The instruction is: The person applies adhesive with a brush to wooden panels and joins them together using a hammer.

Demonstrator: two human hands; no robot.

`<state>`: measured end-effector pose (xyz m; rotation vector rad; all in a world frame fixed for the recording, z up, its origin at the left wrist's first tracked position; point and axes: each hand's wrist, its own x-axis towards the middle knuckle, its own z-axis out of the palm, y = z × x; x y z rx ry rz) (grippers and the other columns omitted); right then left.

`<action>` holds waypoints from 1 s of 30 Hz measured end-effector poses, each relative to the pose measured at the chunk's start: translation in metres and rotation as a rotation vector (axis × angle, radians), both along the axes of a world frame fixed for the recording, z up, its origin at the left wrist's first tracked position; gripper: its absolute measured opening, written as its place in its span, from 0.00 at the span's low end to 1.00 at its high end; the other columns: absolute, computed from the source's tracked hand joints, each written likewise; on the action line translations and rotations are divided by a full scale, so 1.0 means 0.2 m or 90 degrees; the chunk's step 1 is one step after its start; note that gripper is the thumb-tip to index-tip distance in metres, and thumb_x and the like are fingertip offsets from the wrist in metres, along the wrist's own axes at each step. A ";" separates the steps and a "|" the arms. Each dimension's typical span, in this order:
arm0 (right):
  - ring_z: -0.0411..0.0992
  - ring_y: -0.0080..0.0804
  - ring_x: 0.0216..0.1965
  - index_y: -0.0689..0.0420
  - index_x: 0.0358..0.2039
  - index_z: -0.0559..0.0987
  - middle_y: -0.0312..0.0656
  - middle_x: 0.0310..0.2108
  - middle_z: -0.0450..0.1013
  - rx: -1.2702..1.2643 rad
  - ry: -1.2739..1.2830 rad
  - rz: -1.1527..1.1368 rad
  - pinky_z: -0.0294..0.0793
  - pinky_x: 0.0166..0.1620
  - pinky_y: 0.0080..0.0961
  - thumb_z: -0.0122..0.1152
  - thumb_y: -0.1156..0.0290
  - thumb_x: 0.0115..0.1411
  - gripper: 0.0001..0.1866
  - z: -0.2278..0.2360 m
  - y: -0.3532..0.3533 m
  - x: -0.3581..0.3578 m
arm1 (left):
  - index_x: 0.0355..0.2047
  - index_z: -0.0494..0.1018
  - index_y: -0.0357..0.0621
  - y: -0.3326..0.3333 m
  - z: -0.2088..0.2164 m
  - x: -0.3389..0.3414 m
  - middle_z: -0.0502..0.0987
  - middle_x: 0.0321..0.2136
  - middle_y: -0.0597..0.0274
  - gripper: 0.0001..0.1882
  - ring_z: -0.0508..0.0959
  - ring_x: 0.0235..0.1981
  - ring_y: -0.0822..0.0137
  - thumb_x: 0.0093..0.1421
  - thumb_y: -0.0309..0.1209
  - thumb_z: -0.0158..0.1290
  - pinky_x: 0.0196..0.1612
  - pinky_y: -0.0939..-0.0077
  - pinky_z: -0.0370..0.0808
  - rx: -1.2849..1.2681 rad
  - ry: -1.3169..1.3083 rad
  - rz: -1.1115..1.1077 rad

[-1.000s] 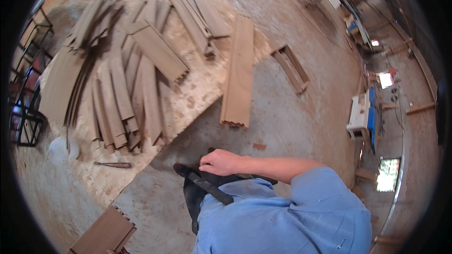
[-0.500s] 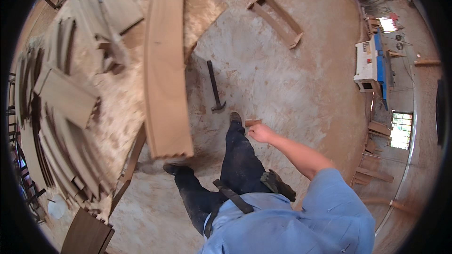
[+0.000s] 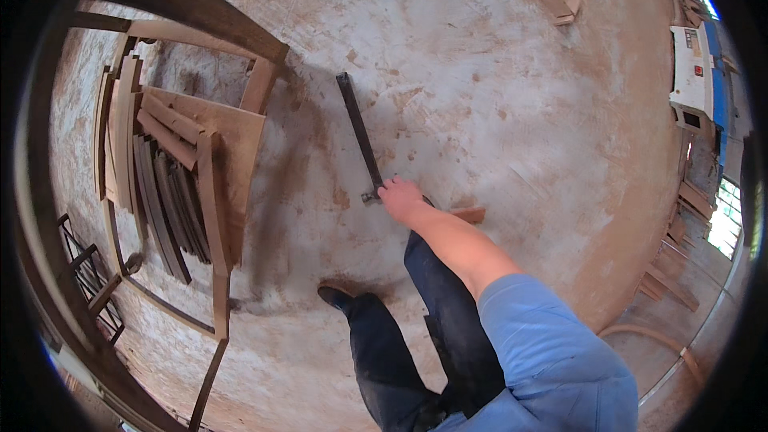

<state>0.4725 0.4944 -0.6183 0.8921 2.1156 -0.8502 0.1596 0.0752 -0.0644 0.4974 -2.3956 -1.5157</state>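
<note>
A dark claw hammer (image 3: 358,128) lies with its handle pointing away from me and its head towards my feet. My right hand (image 3: 402,198) reaches down to the head end, fingers curled closed around the neck beside the metal head. The hammer seems to be at floor level; whether it is lifted at all I cannot tell. My left hand is out of view.
On the left stands a wooden table frame (image 3: 220,304), with a plywood panel (image 3: 248,168) and several curved wood pieces (image 3: 164,200) low inside it. A slatted wooden piece (image 3: 552,0) lies at the far right. A small wood block (image 3: 470,214) is by my foot. A white-and-blue machine (image 3: 693,72) stands at right.
I have bent lower, and the table's top with its stacked boards has left the view. My right hand has moved left from beside my foot and closed on the hammer.
</note>
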 end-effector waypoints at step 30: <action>0.75 0.55 0.32 0.61 0.35 0.75 0.54 0.29 0.75 0.069 0.028 -0.495 0.75 0.39 0.44 0.64 0.56 0.52 0.21 0.69 0.03 1.34 | 0.53 0.67 0.33 -0.60 1.32 -0.42 0.70 0.55 0.53 0.26 0.71 0.52 0.60 0.61 0.40 0.56 0.58 0.64 0.68 -0.091 0.196 0.035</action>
